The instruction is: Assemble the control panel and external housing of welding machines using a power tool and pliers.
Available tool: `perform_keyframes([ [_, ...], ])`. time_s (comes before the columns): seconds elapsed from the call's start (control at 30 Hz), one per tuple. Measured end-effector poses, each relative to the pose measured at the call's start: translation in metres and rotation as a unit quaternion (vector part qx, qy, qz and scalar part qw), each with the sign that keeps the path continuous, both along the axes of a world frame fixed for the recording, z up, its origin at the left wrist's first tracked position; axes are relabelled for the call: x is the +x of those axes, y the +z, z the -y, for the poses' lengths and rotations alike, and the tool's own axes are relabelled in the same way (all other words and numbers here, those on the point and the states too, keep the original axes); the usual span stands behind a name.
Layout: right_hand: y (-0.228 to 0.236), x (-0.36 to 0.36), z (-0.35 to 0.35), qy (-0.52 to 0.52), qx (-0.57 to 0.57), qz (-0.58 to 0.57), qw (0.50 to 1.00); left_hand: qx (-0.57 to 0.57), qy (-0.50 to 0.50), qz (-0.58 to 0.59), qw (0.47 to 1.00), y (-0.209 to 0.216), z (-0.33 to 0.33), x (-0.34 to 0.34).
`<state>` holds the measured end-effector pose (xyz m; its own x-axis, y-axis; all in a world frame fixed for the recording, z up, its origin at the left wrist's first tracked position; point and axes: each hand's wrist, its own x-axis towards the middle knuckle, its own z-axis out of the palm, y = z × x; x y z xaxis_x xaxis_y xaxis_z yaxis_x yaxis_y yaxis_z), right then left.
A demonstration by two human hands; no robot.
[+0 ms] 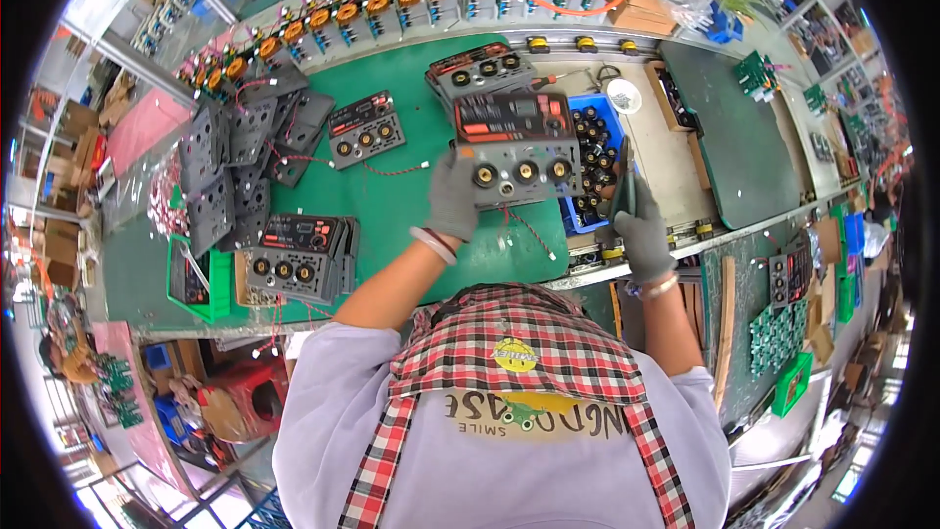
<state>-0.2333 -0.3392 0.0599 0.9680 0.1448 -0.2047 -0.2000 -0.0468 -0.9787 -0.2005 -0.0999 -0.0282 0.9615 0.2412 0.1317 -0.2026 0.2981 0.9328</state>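
My left hand (453,198), in a grey glove, grips the left edge of a grey and black control panel (517,174). The panel is tilted up over the green mat, with three brass-centred round sockets along its lower face and a thin red-and-black wire hanging below. In my right hand (646,243), also gloved, is a dark narrow tool (624,186) whose exact kind I cannot make out. It points away from me beside a blue bin (612,118) of black sockets with brass centres. The held panel hides part of that bin.
More control panels lie on the green mat (411,201): one alone (365,132), a stack (480,69) behind, another stack (299,260) at front left. Dark plates (235,152) pile up at left, near a green bin (217,284). A white cup (623,96) stands behind the blue bin.
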Motion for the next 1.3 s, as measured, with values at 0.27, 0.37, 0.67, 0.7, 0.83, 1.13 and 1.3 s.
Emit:
perform_keyframes([
  [0.27,-0.105,0.033,-0.026,-0.044,0.138,-0.141,0.979,0.304,0.097,-0.197,0.927,-0.054,0.011,0.004],
  [0.37,-0.121,0.054,-0.029,-0.027,0.001,-0.169,0.985,0.429,0.055,-0.252,0.866,-0.054,-0.002,0.013],
  [0.67,-0.128,0.070,-0.038,-0.017,-0.152,-0.134,0.979,0.631,-0.094,-0.305,0.707,-0.016,-0.057,0.043],
  [0.7,-0.131,0.070,-0.034,-0.011,-0.141,-0.128,0.982,0.637,-0.079,-0.327,0.694,-0.015,-0.079,0.055],
  [0.83,-0.137,0.064,-0.032,-0.013,-0.175,-0.116,0.978,0.728,0.178,-0.308,0.586,-0.052,-0.187,0.088],
  [1.13,-0.123,0.051,-0.030,-0.076,-0.245,-0.047,0.965,0.383,0.112,-0.520,0.755,-0.073,-0.249,0.103],
  [1.3,-0.114,0.045,-0.037,-0.036,-0.197,-0.016,0.980,0.398,0.101,-0.392,0.823,-0.049,-0.236,0.091],
])
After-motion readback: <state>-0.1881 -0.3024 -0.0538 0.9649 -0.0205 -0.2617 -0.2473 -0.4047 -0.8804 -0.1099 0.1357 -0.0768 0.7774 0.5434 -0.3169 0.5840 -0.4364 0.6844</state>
